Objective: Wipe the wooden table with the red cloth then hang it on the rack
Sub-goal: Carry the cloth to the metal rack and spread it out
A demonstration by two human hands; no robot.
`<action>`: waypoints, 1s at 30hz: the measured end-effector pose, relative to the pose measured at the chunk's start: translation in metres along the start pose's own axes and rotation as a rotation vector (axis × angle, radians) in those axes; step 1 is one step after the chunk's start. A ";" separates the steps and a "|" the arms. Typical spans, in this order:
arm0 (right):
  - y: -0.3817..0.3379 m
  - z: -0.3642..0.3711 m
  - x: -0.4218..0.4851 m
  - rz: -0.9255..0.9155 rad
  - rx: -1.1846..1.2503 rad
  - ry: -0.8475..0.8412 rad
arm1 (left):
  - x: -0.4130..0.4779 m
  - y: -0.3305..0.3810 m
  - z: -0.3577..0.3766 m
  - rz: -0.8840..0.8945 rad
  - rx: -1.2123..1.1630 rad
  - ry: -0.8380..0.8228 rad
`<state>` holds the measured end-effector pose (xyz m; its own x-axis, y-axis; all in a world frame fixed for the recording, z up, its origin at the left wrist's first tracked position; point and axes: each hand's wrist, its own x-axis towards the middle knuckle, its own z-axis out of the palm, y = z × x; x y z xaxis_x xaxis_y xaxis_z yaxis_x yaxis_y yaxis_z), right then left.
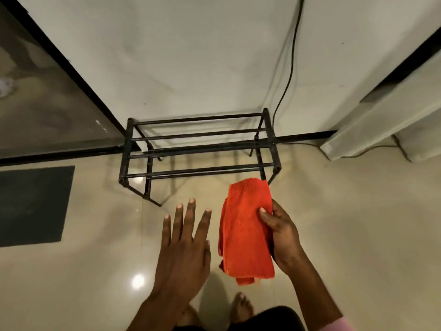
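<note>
Head: cloth (245, 231) (folded) in right hand (285, 237)

You have no text, label, brand or number to read here; the red cloth (247, 232) pinched under your right hand's (284, 237) fingers shows none; the rack (200, 148) beyond your fingertips shows none either.

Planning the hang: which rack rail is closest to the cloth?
The front rail, nearest the person: the red cloth, gripped by the right hand, nearly reaches its right end.
</note>
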<state>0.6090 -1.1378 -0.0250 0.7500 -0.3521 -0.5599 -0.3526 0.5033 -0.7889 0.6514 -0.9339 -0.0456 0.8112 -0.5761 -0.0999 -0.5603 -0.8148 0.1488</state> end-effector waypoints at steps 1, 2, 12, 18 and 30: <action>0.013 -0.001 0.014 -0.005 -0.015 -0.008 | 0.009 -0.006 0.019 0.005 -0.003 0.000; 0.030 -0.002 0.031 -0.010 -0.032 -0.013 | 0.018 -0.013 0.041 0.015 -0.002 -0.004; 0.159 -0.025 0.153 -0.155 -0.081 -0.055 | 0.079 -0.053 0.218 0.054 -0.077 0.013; 0.199 -0.032 0.198 -0.281 -0.150 -0.098 | 0.101 -0.076 0.284 -0.079 -0.420 0.022; 0.199 -0.023 0.207 -0.387 -0.210 -0.102 | 0.112 -0.060 0.245 -0.251 -1.668 -0.202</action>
<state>0.6815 -1.1286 -0.3037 0.8966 -0.3981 -0.1940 -0.1331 0.1756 -0.9754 0.7351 -0.9652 -0.3065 0.7398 -0.5585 -0.3751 0.4477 -0.0076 0.8942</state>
